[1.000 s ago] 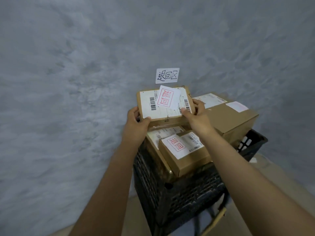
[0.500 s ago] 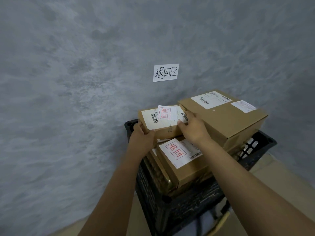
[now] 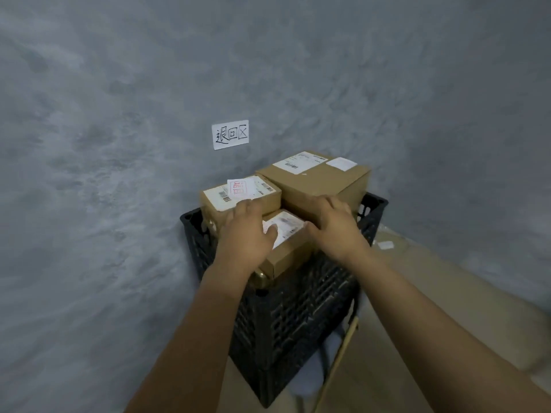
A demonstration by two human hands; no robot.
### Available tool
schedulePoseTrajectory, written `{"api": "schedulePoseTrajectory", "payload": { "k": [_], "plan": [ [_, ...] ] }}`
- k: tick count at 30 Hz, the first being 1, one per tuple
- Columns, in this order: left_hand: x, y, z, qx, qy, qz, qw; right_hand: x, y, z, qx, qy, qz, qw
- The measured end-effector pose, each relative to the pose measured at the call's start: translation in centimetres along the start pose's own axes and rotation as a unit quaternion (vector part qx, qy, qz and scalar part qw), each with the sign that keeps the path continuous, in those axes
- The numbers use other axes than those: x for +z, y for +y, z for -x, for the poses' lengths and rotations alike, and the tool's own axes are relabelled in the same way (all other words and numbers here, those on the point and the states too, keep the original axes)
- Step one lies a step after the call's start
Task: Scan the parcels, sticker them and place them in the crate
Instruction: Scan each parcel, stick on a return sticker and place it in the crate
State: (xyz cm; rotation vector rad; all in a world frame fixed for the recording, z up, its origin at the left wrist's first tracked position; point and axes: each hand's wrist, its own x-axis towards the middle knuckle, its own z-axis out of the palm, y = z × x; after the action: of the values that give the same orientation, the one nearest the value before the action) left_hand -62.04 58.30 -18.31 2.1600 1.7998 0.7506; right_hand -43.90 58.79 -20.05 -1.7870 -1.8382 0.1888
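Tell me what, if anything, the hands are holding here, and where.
Nothing is gripped. The left hand and right hand lie with relaxed fingers over the front parcel in the crate, not curled round it.

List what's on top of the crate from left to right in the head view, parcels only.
Small parcel with the red-stamped sticker → low front parcel under the hands → large parcel at the back right.
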Motion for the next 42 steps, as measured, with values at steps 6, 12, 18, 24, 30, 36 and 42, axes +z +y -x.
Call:
{"api": "schedulePoseTrajectory", "payload": {
  "k": [6, 12, 18, 24, 30, 36, 42],
  "plan": [
    [3.2, 8.0, 8.1, 0.124, -0.061, 0.055, 0.989, -5.7, 5.4, 15.2, 0.124, 0.05, 0.034, 0.99],
    [7.3, 16.9, 17.7, 0.215, -0.143, 0.098, 0.961, -12.3, 9.5, 29.3, 0.256, 0.117, 0.037, 0.959],
    [10.4, 26.4, 25.2, 0.309, -0.171, 0.113, 0.929, -19.0, 13.8, 39.8, 0.319, 0.197, 0.043, 0.926],
    [14.3, 36.7, 33.3, 0.364, -0.161, 0.151, 0.905, -25.0, 20.0, 49.3, 0.341, 0.235, 0.043, 0.909],
    [19.8, 48.6, 43.3, 0.356, -0.217, 0.183, 0.89, -32.6, 28.2, 60.0, 0.356, 0.244, 0.077, 0.899],
    [24.2, 57.5, 50.8, 0.316, -0.29, 0.197, 0.882, -39.5, 34.6, 67.9, 0.371, 0.277, 0.101, 0.881],
    [27.4, 64.3, 54.7, 0.222, -0.382, 0.275, 0.854, -43.4, 39.6, 71.0, 0.431, 0.269, 0.099, 0.856]
  ]
}}
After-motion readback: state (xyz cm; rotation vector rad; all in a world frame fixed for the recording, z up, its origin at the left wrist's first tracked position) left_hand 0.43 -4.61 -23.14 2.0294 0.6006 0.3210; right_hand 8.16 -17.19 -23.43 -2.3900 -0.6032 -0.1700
